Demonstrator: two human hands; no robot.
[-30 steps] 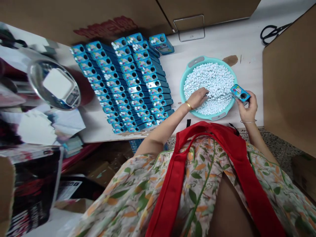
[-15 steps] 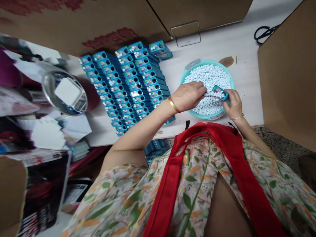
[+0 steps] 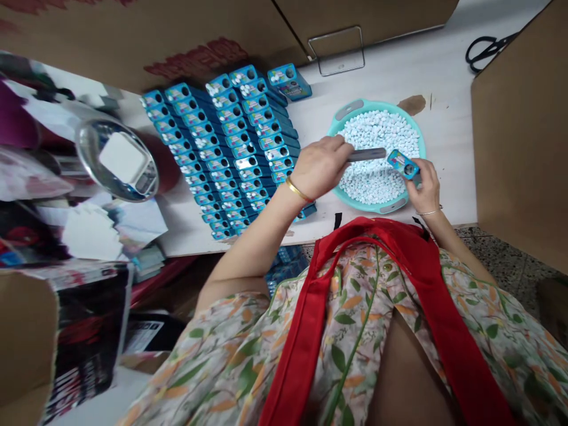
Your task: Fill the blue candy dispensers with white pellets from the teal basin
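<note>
My left hand (image 3: pixel 320 167), with a gold bangle at its wrist, is closed around the end of a narrow grey scoop (image 3: pixel 369 154). The scoop's bare tip points right, just short of a small blue box (image 3: pixel 403 164). Fingers and thumb of my right hand (image 3: pixel 426 188) grip that box at its right end. The box is tilted, its printed top with a dark round hole facing up. Both tools hang over a turquoise basin (image 3: pixel 335 125) holding a heap of small white pellets (image 3: pixel 379 127).
Rows of similar blue boxes (image 3: pixel 237 139) stand left of the basin, some with pellets on top. One separate blue box (image 3: pixel 290 81) is behind them. Cardboard walls (image 3: pixel 523 118) border the table. Scissors (image 3: pixel 481 53) lie far right; a metal bowl (image 3: pixel 84 148) stands left.
The scoop, earlier loaded with pellets at the box, now looks bare and is drawn back left and up. Pellets at the box's opening are gone from view. The whole view has shifted slightly.
</note>
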